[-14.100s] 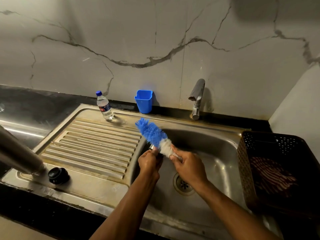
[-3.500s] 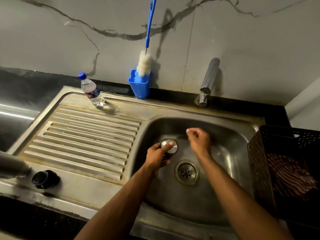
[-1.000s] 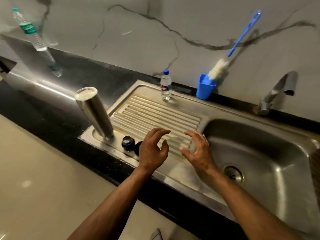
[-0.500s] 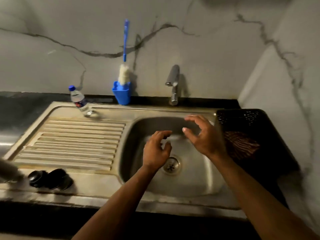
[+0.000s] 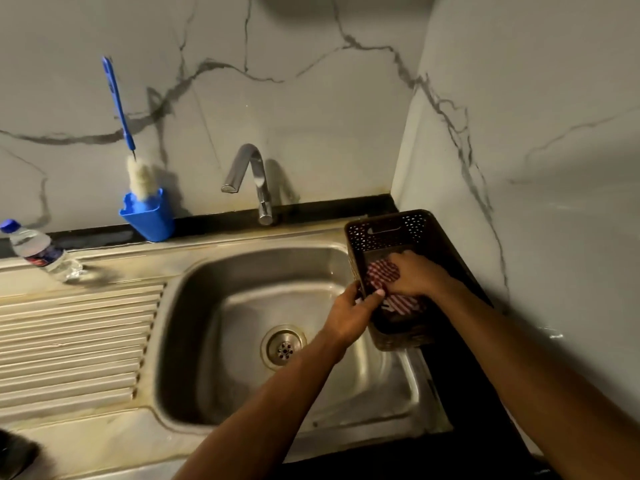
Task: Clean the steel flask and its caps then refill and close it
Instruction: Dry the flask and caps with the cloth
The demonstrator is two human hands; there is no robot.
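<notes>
Both hands have left the space over the basin, where they hung with nothing in them half a second ago, and reached right to the basket. My right hand (image 5: 414,276) lies inside the brown basket (image 5: 388,230), fingers curled down onto the red-and-white striped cloth (image 5: 379,273), grasping it. My left hand (image 5: 349,315) is at the basket's near-left rim, thumb extended to touch the cloth; its other fingers are curled at the rim, and I cannot tell whether they grip anything. Both forearms run up from the lower edge, crossing the sink (image 5: 242,341).

Basket: sits at the sink's right edge and holds the cloth. Blue cup (image 5: 149,220) at the back wall holds a bottle brush (image 5: 119,109), bristles down, handle up. A small plastic water bottle (image 5: 38,251) stands on the draining board, far left. The flask is out of view; a dark blur at the lower-left corner cannot be identified.
</notes>
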